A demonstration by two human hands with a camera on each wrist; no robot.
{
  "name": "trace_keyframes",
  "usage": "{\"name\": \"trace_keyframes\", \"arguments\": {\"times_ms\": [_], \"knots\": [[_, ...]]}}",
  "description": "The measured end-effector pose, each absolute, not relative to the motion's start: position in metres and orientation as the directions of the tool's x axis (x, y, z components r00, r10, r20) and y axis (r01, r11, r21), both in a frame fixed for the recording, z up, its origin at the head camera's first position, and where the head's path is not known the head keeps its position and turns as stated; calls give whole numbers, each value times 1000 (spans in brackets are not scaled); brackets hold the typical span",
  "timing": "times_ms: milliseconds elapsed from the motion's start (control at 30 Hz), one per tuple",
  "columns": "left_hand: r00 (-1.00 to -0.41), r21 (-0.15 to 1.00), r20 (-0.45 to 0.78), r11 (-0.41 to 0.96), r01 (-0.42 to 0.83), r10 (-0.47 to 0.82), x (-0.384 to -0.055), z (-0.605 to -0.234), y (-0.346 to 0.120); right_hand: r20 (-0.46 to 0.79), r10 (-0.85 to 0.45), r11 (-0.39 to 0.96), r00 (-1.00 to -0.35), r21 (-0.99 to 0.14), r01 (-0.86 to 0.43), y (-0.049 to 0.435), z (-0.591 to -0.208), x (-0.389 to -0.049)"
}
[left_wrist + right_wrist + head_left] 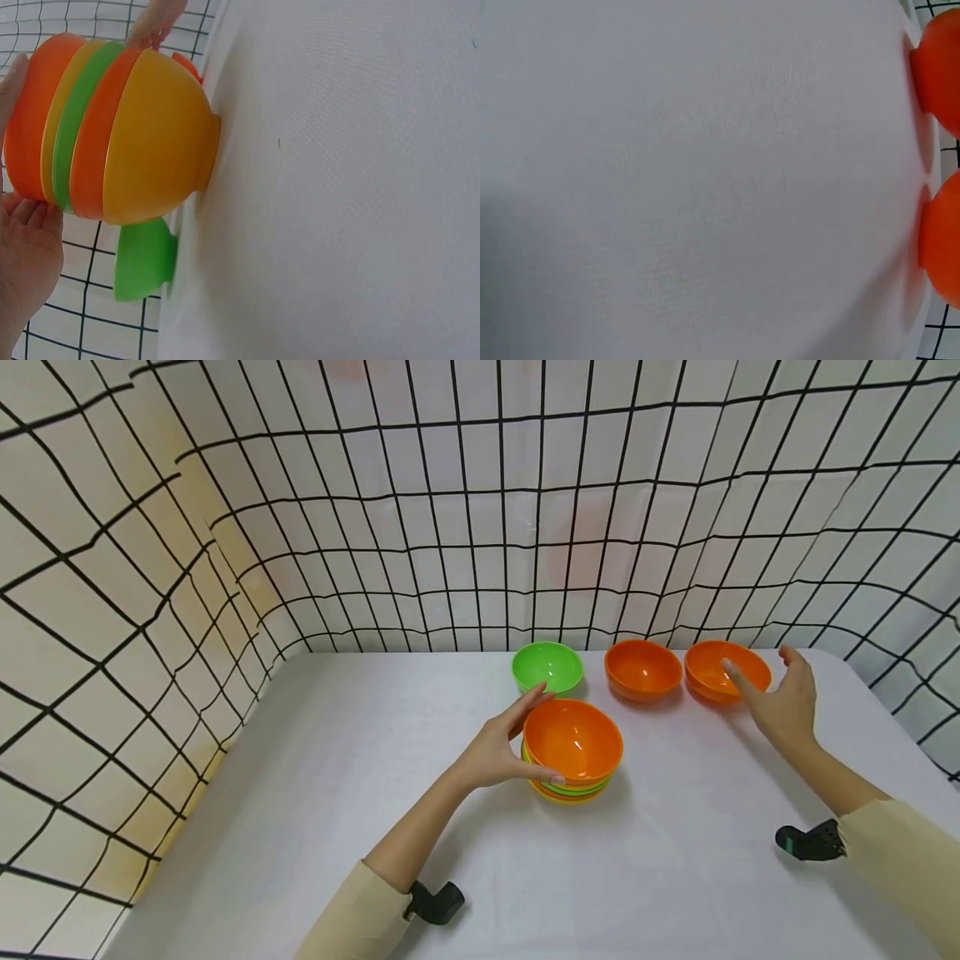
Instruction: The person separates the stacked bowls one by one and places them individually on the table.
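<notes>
"What's nearest?"

"The white counter [600, 885] fills the bottom; at mid-frame comes the bowl stack [573, 743], orange on top, then yellow, green, orange, yellow (the left wrist view shows those bands best)."

"And the hands?"

"The left hand [495, 752] grips the stack's left side, thumb in front, fingers behind. The right hand [783, 706], right of frame, holds nothing: thumb and fingers wide apart by the right-hand orange bowl [708, 672]. Touching? I can't tell."

"Farther back?"

"A green bowl [547, 667] behind the stack, another orange bowl [642, 672] between, then black grid [539, 489] across the top."
</notes>
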State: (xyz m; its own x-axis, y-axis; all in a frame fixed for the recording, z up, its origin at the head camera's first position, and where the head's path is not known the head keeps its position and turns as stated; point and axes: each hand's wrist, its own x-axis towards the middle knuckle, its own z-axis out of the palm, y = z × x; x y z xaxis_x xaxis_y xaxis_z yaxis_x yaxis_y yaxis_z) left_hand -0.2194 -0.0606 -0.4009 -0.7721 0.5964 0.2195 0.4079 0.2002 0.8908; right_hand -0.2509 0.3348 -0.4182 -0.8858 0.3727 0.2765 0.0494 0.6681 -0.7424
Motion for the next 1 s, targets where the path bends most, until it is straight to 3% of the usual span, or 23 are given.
{"name": "trace_keyframes", "arguments": {"times_ms": [400, 733, 1000], "knots": [[-767, 889, 224, 198, 414, 601, -220, -402, -61, 395, 316, 591, -863, -793, -146, 311, -407, -240], [-775, 893, 191, 221, 392, 603, -202, -372, -62, 446, 64, 533, -893, -772, -347, 279, -396, -223], [-778, 897, 183, 222, 382, 601, -199, -368, -61, 362, -200, 490, -911, -768, -413, 247, -391, -208]]}}
